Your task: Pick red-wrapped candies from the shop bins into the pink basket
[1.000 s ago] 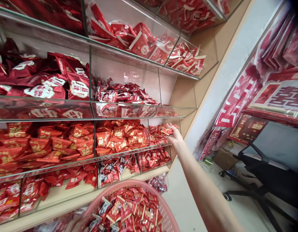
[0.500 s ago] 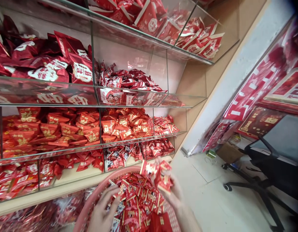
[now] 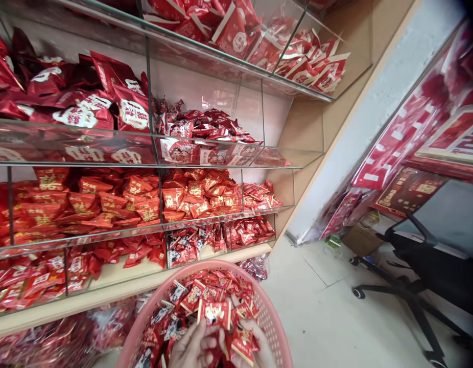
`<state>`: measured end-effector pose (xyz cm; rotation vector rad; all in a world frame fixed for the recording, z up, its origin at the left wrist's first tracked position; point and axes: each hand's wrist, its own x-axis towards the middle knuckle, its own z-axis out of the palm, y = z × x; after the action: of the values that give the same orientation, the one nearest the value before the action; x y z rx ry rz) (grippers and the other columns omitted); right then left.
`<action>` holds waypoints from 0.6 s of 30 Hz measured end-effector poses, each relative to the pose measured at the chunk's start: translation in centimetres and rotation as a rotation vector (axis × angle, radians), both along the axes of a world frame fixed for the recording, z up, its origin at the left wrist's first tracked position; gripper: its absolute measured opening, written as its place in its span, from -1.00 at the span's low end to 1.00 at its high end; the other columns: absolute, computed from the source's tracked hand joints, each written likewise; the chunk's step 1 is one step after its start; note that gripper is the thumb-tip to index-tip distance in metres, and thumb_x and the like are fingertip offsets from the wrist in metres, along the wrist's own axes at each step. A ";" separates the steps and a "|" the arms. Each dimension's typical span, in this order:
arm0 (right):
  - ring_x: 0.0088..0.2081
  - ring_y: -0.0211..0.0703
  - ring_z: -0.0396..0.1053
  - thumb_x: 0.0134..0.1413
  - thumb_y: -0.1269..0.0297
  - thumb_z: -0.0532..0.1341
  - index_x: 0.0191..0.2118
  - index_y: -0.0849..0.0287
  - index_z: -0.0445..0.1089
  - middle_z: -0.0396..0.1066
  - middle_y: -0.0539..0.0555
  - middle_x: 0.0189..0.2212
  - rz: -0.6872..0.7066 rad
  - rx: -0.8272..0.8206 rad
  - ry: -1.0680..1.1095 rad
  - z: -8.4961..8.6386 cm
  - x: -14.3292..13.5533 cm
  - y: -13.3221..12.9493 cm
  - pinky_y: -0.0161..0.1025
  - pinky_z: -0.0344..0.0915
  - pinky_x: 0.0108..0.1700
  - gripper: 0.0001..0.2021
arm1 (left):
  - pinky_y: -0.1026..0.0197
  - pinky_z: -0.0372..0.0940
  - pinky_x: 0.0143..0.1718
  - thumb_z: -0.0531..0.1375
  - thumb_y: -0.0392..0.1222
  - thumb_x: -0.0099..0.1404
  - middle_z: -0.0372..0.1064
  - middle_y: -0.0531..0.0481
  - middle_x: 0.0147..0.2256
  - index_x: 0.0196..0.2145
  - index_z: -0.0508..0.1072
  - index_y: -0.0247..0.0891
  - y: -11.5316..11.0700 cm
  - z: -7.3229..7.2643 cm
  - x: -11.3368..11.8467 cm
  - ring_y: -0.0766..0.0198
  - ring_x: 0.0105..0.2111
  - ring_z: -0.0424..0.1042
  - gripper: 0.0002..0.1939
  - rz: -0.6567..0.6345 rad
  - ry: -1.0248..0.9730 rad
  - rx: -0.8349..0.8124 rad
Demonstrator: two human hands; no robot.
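A pink plastic basket (image 3: pixel 277 327) at the bottom centre holds a heap of small red wrapped packets (image 3: pixel 194 296), some with black-and-white cartoon prints. Over the heap, my left hand (image 3: pixel 192 347) has its fingers closed at the lower edge of a red packet with cream edges (image 3: pixel 215 313). My right hand (image 3: pixel 259 345) is closed on another red packet (image 3: pixel 242 343), close beside the left. One of its fingertips shows behind the first packet. The packets partly hide both hands' fingers.
Glass-fronted shelves (image 3: pixel 206 166) with red packets of several kinds stand ahead and left. Plastic-bagged goods (image 3: pixel 56 332) lie under the lowest shelf. At the right are a black swivel chair (image 3: pixel 431 266), a cardboard box (image 3: pixel 361 239) and pale floor tiles (image 3: pixel 316 317).
My right hand has come down and left with its packets, from the basket's right rim to over the heap. My left hand has moved right and closed at a packet.
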<state>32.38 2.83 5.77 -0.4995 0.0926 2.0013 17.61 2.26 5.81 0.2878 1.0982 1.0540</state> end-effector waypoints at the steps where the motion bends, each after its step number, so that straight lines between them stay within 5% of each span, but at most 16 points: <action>1: -0.19 -0.21 0.41 -0.17 0.49 0.25 -0.13 0.08 0.41 0.50 -0.02 -0.26 -0.002 0.008 -0.006 -0.1 0.1 -0.1 -0.15 0.26 -0.04 -0.62 | 0.35 0.27 -0.50 0.36 0.01 -0.12 0.46 -0.17 -0.27 -0.33 0.42 -0.32 0.1 0.4 -0.5 0.34 -0.44 0.41 -0.56 0.020 0.031 0.013; 7: -0.06 -0.17 0.35 -0.14 0.48 0.24 -0.12 -0.01 0.39 0.47 -0.01 -0.17 -0.054 0.022 -0.058 -0.2 1.3 -0.8 -0.08 0.22 -0.02 -0.60 | 0.26 0.31 -0.29 0.26 0.19 -0.07 0.47 -0.11 -0.32 -0.23 0.46 -0.34 1.3 2.3 -4.1 0.20 -0.27 0.42 -0.42 0.059 0.393 0.153; 13: -0.01 -0.14 0.31 -0.14 0.42 0.27 -0.14 0.03 0.41 0.45 0.02 -0.14 -0.092 0.054 -0.107 -0.5 3.0 -1.1 -0.08 0.23 0.00 -0.65 | 0.32 0.30 -0.50 0.18 0.21 0.01 0.40 0.04 -0.57 -0.39 0.54 -0.27 1.5 1.3 -4.5 0.27 -0.53 0.38 -0.54 -0.114 0.796 0.388; 18: -0.02 -0.16 0.33 -0.16 0.48 0.28 -0.19 0.03 0.43 0.46 -0.02 -0.14 -0.120 -0.023 -0.045 -0.7 3.8 -1.0 -0.08 0.23 0.01 -0.67 | 0.26 0.25 -0.01 0.06 -0.01 0.22 0.43 0.02 -0.10 -0.16 0.50 -0.08 1.8 -1.3 -3.0 0.22 -0.07 0.38 -0.68 -0.364 1.104 0.753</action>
<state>36.20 1.84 5.08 -0.5407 0.1157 1.8724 14.58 4.06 4.48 1.7589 1.4587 0.9205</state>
